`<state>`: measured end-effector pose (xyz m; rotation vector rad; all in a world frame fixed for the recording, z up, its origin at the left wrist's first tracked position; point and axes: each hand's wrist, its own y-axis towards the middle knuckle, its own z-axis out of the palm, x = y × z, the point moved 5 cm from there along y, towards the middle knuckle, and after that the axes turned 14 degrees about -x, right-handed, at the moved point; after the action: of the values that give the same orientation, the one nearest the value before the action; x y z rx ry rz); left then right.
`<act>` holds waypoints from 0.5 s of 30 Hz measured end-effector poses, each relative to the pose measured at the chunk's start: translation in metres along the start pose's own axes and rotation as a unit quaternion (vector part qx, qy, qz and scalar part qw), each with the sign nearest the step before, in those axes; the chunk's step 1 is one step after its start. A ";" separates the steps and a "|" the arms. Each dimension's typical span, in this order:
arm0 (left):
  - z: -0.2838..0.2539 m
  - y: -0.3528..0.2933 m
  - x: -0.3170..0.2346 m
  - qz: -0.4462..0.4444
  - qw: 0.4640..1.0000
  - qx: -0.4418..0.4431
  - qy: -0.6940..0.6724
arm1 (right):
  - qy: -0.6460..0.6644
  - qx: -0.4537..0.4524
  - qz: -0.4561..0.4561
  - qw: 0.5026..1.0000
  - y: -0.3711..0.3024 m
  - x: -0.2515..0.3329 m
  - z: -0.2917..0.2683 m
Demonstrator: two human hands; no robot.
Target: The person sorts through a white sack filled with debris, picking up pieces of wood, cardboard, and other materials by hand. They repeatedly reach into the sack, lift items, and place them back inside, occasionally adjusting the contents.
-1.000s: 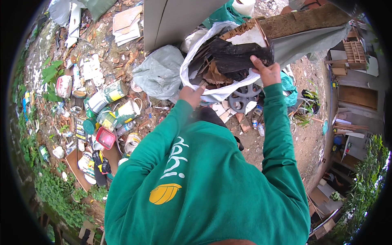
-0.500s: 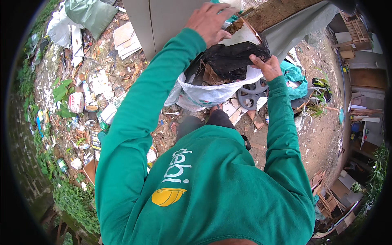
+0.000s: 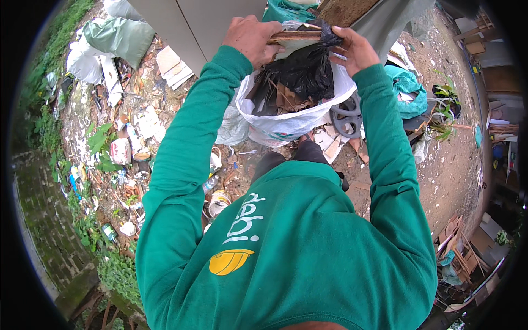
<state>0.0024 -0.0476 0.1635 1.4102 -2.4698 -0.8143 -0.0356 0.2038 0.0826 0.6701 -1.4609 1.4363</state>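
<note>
My left hand (image 3: 250, 39) grips one end of a thin wooden board (image 3: 296, 36), its layered brown edge turned up toward me. At the board's other end, my right hand (image 3: 357, 50) has its thumb and fingers closed on bunched black plastic (image 3: 330, 37). That plastic looks like a bag and hangs down from the board into an open white woven sack (image 3: 286, 122). Inside the sack lie broken brown pieces (image 3: 287, 98), partly covered by the black plastic. The sack stands in front of my feet.
A tall grey panel (image 3: 190, 22) rises at far left of the sack. A grey plastic wheel cover (image 3: 346, 118) and a teal bag (image 3: 406, 91) lie to its right. White and green sacks (image 3: 118, 39), tile pieces and litter cover the left ground. Wood scraps (image 3: 459, 247) are piled at right.
The board has tipped so its edge now faces me. My left hand has come down onto its end, and my right hand has risen with the black plastic.
</note>
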 end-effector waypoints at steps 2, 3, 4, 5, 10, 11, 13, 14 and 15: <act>-0.007 -0.006 -0.001 -0.003 1.000 -0.009 0.004 | 0.013 -0.042 -0.008 0.999 0.009 0.010 0.005; -0.013 -0.007 -0.003 -0.007 1.000 -0.005 0.000 | 0.029 -0.047 0.008 0.998 0.019 0.012 0.002; -0.022 -0.009 -0.005 -0.012 1.000 -0.003 -0.004 | 0.046 -0.050 0.024 0.997 0.031 0.016 -0.003; -0.030 -0.013 0.001 -0.067 0.997 0.000 -0.030 | 0.061 -0.050 0.038 0.996 0.035 0.024 -0.005; -0.100 -0.069 0.046 -0.323 0.918 -0.096 -0.210 | 0.047 -0.099 -0.023 0.994 0.051 0.065 -0.035; -0.114 -0.090 0.055 -0.376 0.884 -0.125 -0.248 | 0.021 -0.046 -0.046 0.998 0.046 0.061 -0.020; -0.149 -0.107 0.062 -0.402 0.887 -0.141 -0.178 | -0.037 0.040 -0.103 0.993 0.030 0.065 -0.008; -0.167 -0.116 0.059 -0.431 0.861 -0.188 -0.193 | -0.037 0.062 -0.107 0.992 0.027 0.063 0.003; -0.183 -0.127 0.057 -0.459 0.832 -0.235 -0.207 | -0.037 0.085 -0.110 0.990 0.023 0.061 0.015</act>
<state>0.1417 -0.2132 0.2403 2.3618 -1.4490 -1.9047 -0.0841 0.2074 0.1281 0.9700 -1.2845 1.3846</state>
